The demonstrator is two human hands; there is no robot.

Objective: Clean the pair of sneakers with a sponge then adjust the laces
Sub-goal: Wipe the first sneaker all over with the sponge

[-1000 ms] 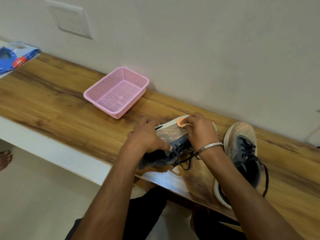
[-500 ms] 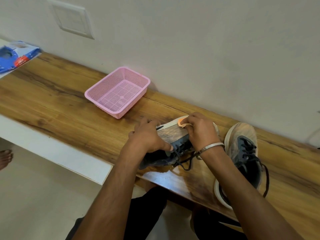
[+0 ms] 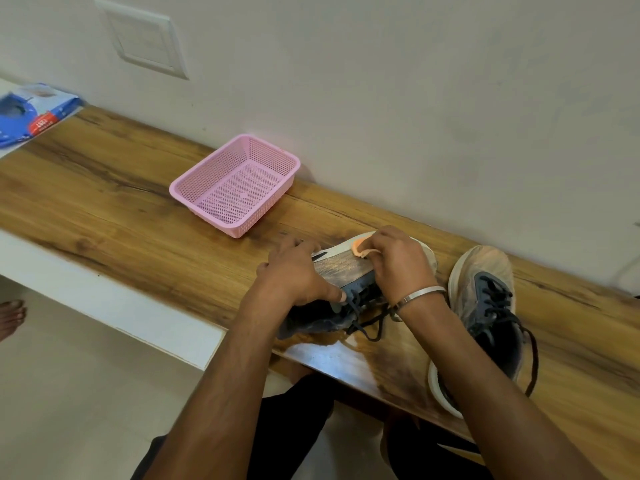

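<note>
- The left hand is gripping a dark fabric sneaker tipped on its side on the wooden bench, fingers curled over the sole edge and thumb pressing near the eyelets.
- The right hand is pinching a small, soft, peach-orange sponge against that shoe's pale rubber sole, with its fingers closed round the sponge; a thin metal bangle is circling the wrist.
- Dark cord laces are trailing loose from the held shoe onto the glossy bench top.
- The second sneaker is sitting upright just to the right, sole down, with a dusty beige mesh toe, a navy tongue and a white rounded sole; its lace is hanging over the bench's front edge.
- A pink plastic basket, rectangular with perforated lattice walls, is standing well apart to the left, near the wall.
- A blue printed packet is lying at the far left end.
- The bench grain is showing strong brown streaks with a shiny reflective patch near the front edge.
</note>
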